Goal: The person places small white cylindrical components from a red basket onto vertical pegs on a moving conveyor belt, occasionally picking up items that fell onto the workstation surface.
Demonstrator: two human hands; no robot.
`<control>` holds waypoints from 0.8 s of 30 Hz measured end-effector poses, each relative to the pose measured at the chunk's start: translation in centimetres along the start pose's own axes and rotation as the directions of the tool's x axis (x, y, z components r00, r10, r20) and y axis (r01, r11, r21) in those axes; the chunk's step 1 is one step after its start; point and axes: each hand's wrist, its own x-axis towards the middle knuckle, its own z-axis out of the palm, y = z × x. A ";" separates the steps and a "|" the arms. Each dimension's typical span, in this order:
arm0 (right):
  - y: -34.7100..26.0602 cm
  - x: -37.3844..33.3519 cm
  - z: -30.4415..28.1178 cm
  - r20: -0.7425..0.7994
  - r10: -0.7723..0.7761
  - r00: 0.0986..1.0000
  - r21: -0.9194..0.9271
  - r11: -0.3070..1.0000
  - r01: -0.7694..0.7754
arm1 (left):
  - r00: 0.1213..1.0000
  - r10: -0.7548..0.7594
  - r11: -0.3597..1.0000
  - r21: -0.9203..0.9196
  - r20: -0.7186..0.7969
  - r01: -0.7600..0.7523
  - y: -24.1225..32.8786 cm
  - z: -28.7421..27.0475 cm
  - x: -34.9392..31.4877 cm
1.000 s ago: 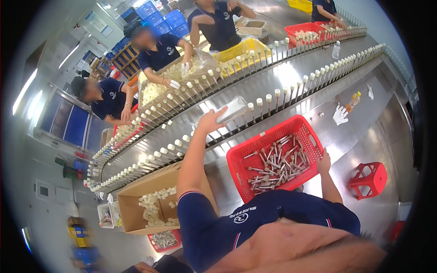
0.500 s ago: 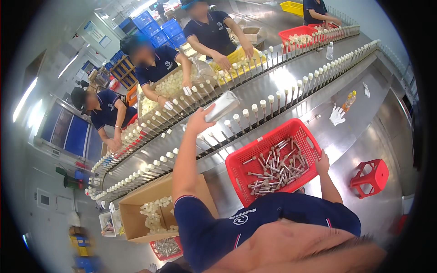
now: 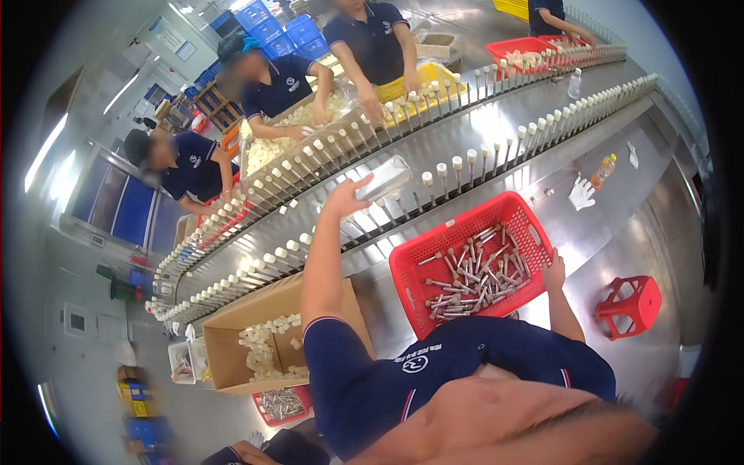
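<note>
My left hand [image 3: 349, 197] reaches out over the near row of the line, closed on a white rectangular pack [image 3: 385, 178] that looks wrapped in clear plastic. Below the pack, some silvery sticks of that row are partly hidden. My right hand [image 3: 553, 271] grips the right rim of a red perforated basket [image 3: 411, 288] in front of me. Many loose short brushes [image 3: 480, 275] with silvery handles and brownish ends lie jumbled inside it. Upright sticks with white caps [image 3: 457, 163] stand along the near row, beyond the basket.
Left of me, an open cardboard box [image 3: 225, 341] holds white foam-like pieces. A red basket of silvery sticks [image 3: 280, 404] sits below it. Co-workers [image 3: 372, 46] work across the line. On the right are a white glove [image 3: 581, 193], a drink bottle [image 3: 604, 170] and a red stool [image 3: 632, 308].
The view has shifted slightly. My left hand still holds the pack over the row, and my right hand stays on the basket. Co-workers' hands have moved; more of a person shows at the lower left.
</note>
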 end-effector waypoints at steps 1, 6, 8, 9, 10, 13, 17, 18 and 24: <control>0.1 0.0 0.1 0.005 0.022 1.000 0.018 1.000 -0.023 | 0.999 0.021 1.000 -0.004 -0.050 -0.021 0.2 -0.8 0.3; 0.8 -0.2 0.8 -0.029 0.038 0.999 0.018 0.999 -0.037 | 0.995 -0.026 0.999 -0.031 -0.093 0.023 1.3 -4.8 -0.4; 1.3 -0.1 1.0 -0.042 0.024 0.999 0.024 0.999 -0.023 | 0.995 -0.029 0.999 0.019 -0.095 0.031 1.2 -4.9 -1.3; 1.1 0.0 1.0 -0.039 0.020 0.999 0.027 0.999 -0.019 | 0.995 -0.013 0.999 0.039 -0.099 0.017 0.8 -4.6 -2.0; 0.9 0.0 0.9 -0.032 0.017 0.999 0.025 1.000 -0.016 | 0.995 -0.017 0.999 0.037 -0.100 0.021 0.4 -3.8 -2.6; 0.3 0.2 0.4 -0.005 0.035 0.999 0.037 0.999 -0.035 | 0.991 -0.104 0.994 0.032 0.081 0.102 -0.5 -0.7 -3.8; 0.4 -0.1 0.2 -0.004 0.041 0.999 0.049 0.998 -0.040 | 0.994 -0.094 0.995 0.024 0.056 0.093 -0.2 0.3 -2.2; 0.3 0.0 0.3 -0.005 0.039 0.999 0.051 0.998 -0.038 | 0.994 -0.095 0.995 0.026 0.054 0.094 -0.3 0.4 -1.8; -0.2 0.2 0.2 0.004 0.024 1.000 0.068 0.997 -0.024 | 0.994 0.072 0.996 -0.036 -0.079 -0.075 -0.3 -2.1 0.0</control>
